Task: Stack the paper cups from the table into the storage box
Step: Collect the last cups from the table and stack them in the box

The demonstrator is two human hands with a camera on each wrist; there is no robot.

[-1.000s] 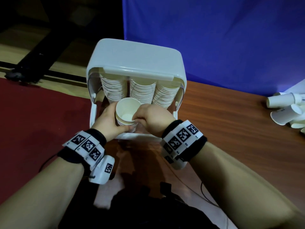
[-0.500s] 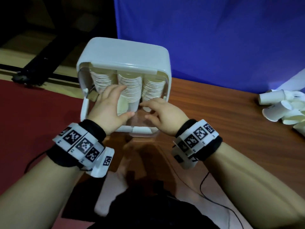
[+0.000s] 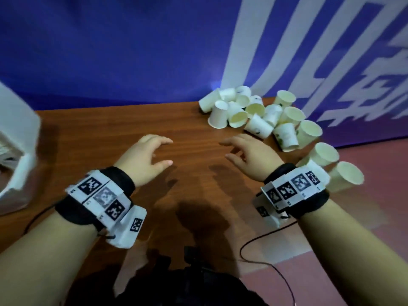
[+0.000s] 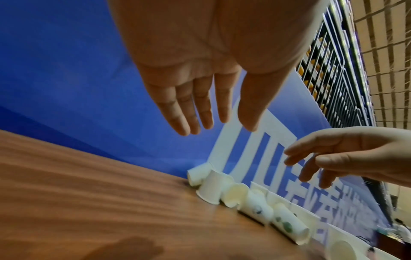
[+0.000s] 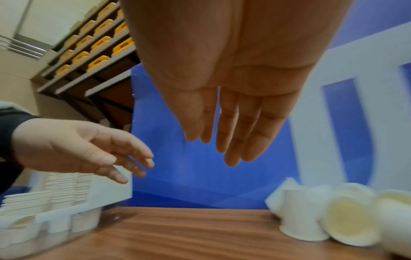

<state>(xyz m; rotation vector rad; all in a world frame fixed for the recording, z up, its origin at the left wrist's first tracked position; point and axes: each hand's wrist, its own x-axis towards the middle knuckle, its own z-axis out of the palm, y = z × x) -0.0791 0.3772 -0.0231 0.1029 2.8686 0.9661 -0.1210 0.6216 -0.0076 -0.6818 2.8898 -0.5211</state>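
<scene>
A heap of white paper cups (image 3: 260,115) lies at the far right of the wooden table (image 3: 123,129), most on their sides; it also shows as the cups (image 4: 255,204) in the left wrist view and the cups (image 5: 347,216) in the right wrist view. The white storage box (image 3: 17,138) sits at the left edge, with stacked cups in it (image 5: 62,186). My left hand (image 3: 150,155) and right hand (image 3: 245,153) hover over the table's middle, both empty with fingers loosely spread. The right hand is closest to the heap, just short of it.
A blue banner with white lettering (image 3: 287,51) hangs right behind the table. Beyond the table's right edge is reddish floor (image 3: 364,228). A black cable (image 3: 260,261) trails near my right forearm. Shelves with yellow bins (image 5: 93,44) stand behind the box.
Both hands have let go of the cup at the box and swung right, empty, toward the loose cups. My view has turned right, so the box is now at the left edge.
</scene>
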